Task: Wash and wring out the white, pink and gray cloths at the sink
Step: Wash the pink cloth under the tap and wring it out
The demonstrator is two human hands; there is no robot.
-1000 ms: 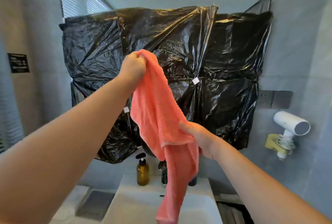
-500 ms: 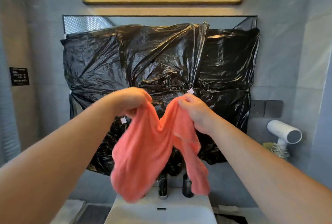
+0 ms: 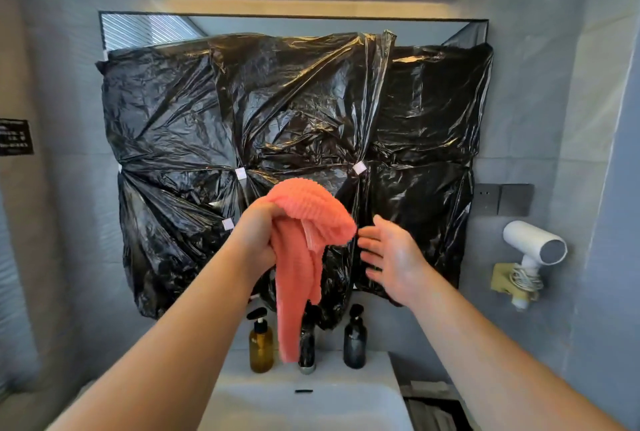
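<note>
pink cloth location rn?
Head view, centre: the pink cloth is bunched in the left hand, dangling above the sink before the amber bottle; the open right hand is beside it.

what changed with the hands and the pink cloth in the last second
The right hand let go of the pink cloth and now hangs open beside it. The left hand kept its grip, with the cloth bunched over it. It stays held above the sink.
</note>
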